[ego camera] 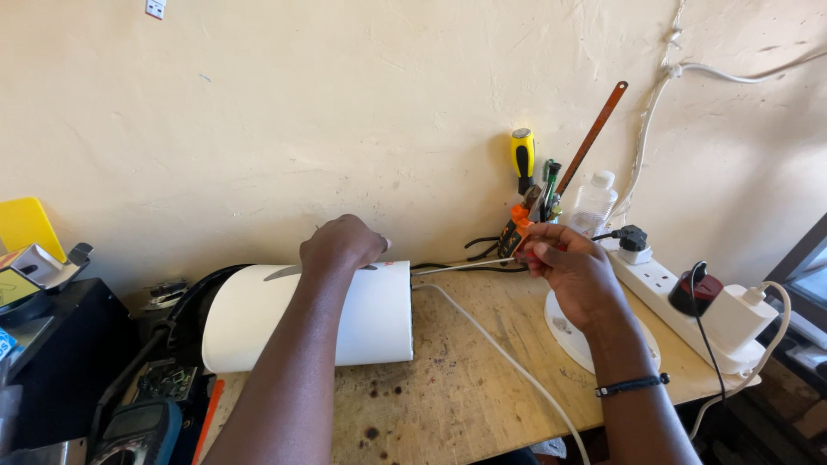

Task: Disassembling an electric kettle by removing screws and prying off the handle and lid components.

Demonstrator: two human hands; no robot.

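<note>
A white cylindrical housing (pixel 362 319) lies on its side on the wooden bench (pixel 482 379). My left hand (pixel 340 245) rests on its top at the far edge, fingers curled over it and holding it. My right hand (pixel 573 271) grips the red handle of a screwdriver. Its thin metal shaft (pixel 465 266) points left, with the tip at the housing's right end. A grey mark or slot (pixel 282 273) shows on the housing beside my left wrist.
A white round base (pixel 560 331) lies under my right wrist. A white power strip (pixel 668 288) with plugs runs along the right edge. Yellow-handled screwdriver (pixel 522 155), saw blade (pixel 593 133), orange pliers (pixel 517 226) and a plastic bottle (pixel 594 202) stand against the wall. A multimeter (pixel 138 429) sits bottom left. A white cable (pixel 508 362) crosses the bench.
</note>
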